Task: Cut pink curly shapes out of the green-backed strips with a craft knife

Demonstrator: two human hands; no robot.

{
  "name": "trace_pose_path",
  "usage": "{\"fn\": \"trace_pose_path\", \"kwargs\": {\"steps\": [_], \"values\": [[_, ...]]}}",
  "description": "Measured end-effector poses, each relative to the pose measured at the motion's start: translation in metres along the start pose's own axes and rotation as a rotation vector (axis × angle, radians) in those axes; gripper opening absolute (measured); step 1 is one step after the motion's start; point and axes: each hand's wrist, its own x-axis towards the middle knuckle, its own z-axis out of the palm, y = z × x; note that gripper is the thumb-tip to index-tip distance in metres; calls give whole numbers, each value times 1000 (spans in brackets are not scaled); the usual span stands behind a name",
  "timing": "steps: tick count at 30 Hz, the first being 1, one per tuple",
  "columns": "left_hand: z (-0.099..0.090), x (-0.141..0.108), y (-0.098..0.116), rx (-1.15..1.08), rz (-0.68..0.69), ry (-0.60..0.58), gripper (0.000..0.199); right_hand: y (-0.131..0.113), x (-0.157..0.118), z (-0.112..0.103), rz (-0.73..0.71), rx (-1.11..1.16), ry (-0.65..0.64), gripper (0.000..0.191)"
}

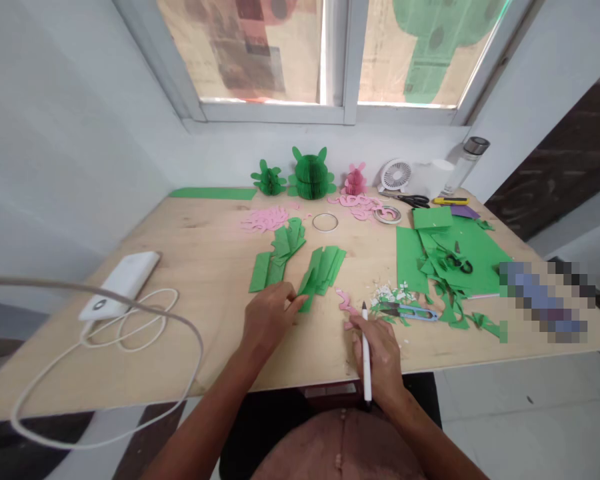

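The person's right grip [384, 350] was closed around a slim white pen with a dark tip [367, 363], its tip pointing away from the body; a wavy pink paper cutout [345, 301] lay at those fingertips on the pale wooden table [205, 260]; the left grip [270, 315] touched the near end of a long green paper strip [308, 291], though from where I stood I could not tell whether it pinched it; blue-handled thread snips [413, 311] lay to the right, beside small white paper scraps [387, 293].
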Motion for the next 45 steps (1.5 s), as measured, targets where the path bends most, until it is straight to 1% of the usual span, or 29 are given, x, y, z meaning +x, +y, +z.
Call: {"fn": "trace_pose_path", "kwargs": {"steps": [4, 7, 9, 12, 14, 16, 19, 22, 25, 27, 32, 35, 38, 42, 45], "values": [[-5, -33, -1, -18, 98, 105, 27, -1, 0, -1, 34, 1, 36, 33], [-2, -58, 8, -56, 155, 156, 29, -1, 0, -2, 52, -12, 37, 32], [2, -71, 17, -96, 183, 139, 28, -1, 0, -4, 50, -19, 28, 31], [8, -83, 27, -174, 250, 45, 21, 0, 0, -8, 27, -45, -2, 32], [10, -84, 26, -186, 304, 22, 22, 1, 2, -11, 8, -84, -33, 32], [11, -83, 20, -153, 365, -3, 27, 2, 4, -14, -19, -126, -89, 33], [14, -78, 11, -77, 455, -99, 34, 4, 9, -18, -79, -173, -202, 35], [18, -77, 7, -43, 489, -161, 37, 4, 11, -21, -138, -211, -316, 36], [20, -78, 8, -45, 485, -167, 39, 2, 6, -25, -158, -216, -367, 36], [22, -80, 9, -50, 482, -159, 39, 0, 0, -27, -155, -208, -364, 35], [22, -81, 8, -77, 488, -141, 40, -3, -16, -30, -174, -166, -301, 30], [21, -81, 8, -81, 483, -140, 40, -5, -23, -31, -228, -148, -286, 32], [20, -81, 9, -80, 475, -140, 40, -8, -26, -32, -275, -119, -269, 26], [18, -81, 10, -79, 471, -127, 40, -9, -31, -32, -371, -101, -261, 26], [17, -81, 11, -77, 469, -118, 40, -8, -37, -31, -403, -101, -246, 28]]}}
